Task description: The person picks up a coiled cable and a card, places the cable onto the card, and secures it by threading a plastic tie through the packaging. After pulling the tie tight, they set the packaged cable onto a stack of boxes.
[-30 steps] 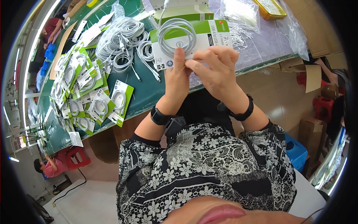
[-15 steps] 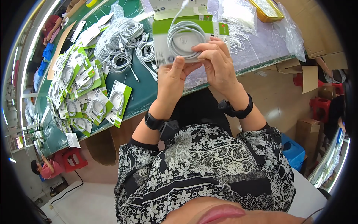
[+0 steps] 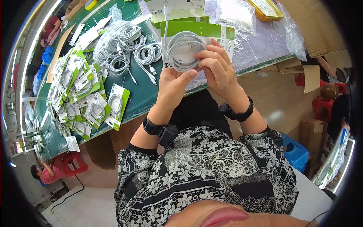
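A green-and-white packaging card [image 3: 213,31] stands upright over the table's front edge, with a white coiled USB cable [image 3: 172,56] lying against its face. One plug end of the cable sticks up past the card's top left. From below, my left hand [image 3: 173,82] grips the card and coil, its thumb along the coil's lower edge; its other fingers are mostly hidden behind. The bent fingers of my right hand [image 3: 219,68] close on the coil's right side in front of the card. Whether a tie is between those fingertips I cannot tell.
Carded cables [image 3: 96,109] lie heaped on the green tabletop [image 3: 138,100] at left, beside loose coiled cables [image 3: 126,36]. Behind the held card is a stack of cards [image 3: 181,15]. White ties [image 3: 236,17] and a yellow tray [image 3: 264,17] sit at back right. Other people work farther off.
The card and coil have come slightly lower and to the right. My left thumb has slid from the coil's lower left toward its bottom right. The cable's plug end now points straighter up.
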### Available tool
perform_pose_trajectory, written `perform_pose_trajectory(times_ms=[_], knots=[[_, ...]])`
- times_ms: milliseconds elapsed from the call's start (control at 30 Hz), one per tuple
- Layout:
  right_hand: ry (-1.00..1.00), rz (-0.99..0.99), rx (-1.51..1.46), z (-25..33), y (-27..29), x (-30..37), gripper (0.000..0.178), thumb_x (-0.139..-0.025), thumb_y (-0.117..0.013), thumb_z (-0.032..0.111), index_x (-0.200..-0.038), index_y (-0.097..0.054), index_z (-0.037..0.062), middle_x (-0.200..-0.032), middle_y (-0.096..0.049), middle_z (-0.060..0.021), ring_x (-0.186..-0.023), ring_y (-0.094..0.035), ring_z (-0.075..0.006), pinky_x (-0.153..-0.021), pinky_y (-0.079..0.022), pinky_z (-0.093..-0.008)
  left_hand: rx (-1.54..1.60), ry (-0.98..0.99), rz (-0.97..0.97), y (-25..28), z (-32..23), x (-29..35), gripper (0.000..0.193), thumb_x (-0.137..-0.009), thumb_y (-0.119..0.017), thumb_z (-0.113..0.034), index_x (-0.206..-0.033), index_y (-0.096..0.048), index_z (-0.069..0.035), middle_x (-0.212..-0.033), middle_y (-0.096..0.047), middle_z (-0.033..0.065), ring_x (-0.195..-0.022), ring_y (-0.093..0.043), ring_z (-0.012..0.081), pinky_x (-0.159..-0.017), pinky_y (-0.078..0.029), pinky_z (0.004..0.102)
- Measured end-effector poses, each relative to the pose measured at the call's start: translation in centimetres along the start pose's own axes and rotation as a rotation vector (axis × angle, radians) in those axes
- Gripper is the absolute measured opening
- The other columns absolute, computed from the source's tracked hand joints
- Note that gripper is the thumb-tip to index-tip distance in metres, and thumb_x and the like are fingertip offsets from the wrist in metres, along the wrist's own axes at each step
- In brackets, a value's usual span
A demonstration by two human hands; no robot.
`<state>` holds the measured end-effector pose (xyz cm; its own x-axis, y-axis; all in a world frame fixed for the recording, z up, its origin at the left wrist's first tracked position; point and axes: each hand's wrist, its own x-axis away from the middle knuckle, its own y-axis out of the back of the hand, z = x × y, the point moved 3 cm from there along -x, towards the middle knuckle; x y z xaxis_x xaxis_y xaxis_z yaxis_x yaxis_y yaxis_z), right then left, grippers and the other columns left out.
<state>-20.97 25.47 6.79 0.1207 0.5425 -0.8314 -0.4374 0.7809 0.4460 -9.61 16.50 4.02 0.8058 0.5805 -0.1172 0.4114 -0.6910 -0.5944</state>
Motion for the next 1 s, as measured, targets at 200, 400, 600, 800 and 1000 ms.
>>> perform_pose_trajectory(times_ms=[200, 400, 600, 800, 1000], knots=[[-0.022, 0.022, -0.048, 0.4, 0.7, 0.0, 0.015, -0.080, -0.060, -0.005, -0.088, -0.053, 0.0059, -0.097, -0.064, -0.0077, -0.095, -0.056, -0.0314, -0.099, -0.042, -0.0499, -0.138, -0.053, 0.201, 1.0, 0.2, -0.1, 0.040, -0.089, -0.059, -0.002, -0.127, -0.045, 0.002, -0.123, -0.054, 0.0144, -0.108, -0.058, 0.0239, -0.094, -0.052, 0.0416], [-0.009, 0.181, -0.068, 0.3, 1.4, 0.3, 0.017, -0.078, -0.060, -0.006, -0.087, -0.053, 0.0064, -0.096, -0.064, -0.0059, -0.091, -0.053, -0.0303, -0.101, -0.040, -0.0509, 0.039, 0.060, 0.019, -0.2, 0.7, 0.5, 0.037, -0.090, -0.056, -0.001, -0.125, -0.044, 0.003, -0.119, -0.055, 0.0149, -0.105, -0.060, 0.0247, -0.090, -0.054, 0.0405], [-0.050, 0.147, 0.003, 0.4, 1.0, 1.4, 0.018, -0.076, -0.061, -0.007, -0.087, -0.055, 0.0065, -0.098, -0.066, -0.0049, -0.095, -0.053, -0.0314, -0.104, -0.037, -0.0497, 0.099, 0.021, -0.126, -0.2, 1.1, 0.4, 0.033, -0.090, -0.056, 0.001, -0.122, -0.045, 0.004, -0.113, -0.058, 0.0147, -0.099, -0.063, 0.0250, -0.086, -0.056, 0.0397], [-0.004, 0.041, 0.059, 1.5, 1.6, 1.7, 0.016, -0.072, -0.063, -0.004, -0.086, -0.060, 0.0038, -0.101, -0.064, -0.0078, -0.103, -0.054, -0.0350, -0.102, -0.040, -0.0516, -0.439, -0.446, -0.146, -0.6, -0.3, 0.8, 0.031, -0.083, -0.062, 0.007, -0.112, -0.053, 0.003, -0.107, -0.059, 0.0167, -0.100, -0.063, 0.0304, -0.085, -0.055, 0.0394], [0.003, 0.008, 0.009, 1.6, 1.6, 2.1, 0.018, -0.072, -0.067, 0.001, -0.089, -0.063, 0.0019, -0.106, -0.063, -0.0145, -0.111, -0.055, -0.0380, -0.100, -0.042, -0.0522, -0.737, -0.973, 0.169, -2.9, -3.0, 1.0, 0.031, -0.073, -0.071, 0.007, -0.101, -0.059, 0.002, -0.108, -0.054, 0.0228, -0.104, -0.061, 0.0403, -0.088, -0.053, 0.0413]])
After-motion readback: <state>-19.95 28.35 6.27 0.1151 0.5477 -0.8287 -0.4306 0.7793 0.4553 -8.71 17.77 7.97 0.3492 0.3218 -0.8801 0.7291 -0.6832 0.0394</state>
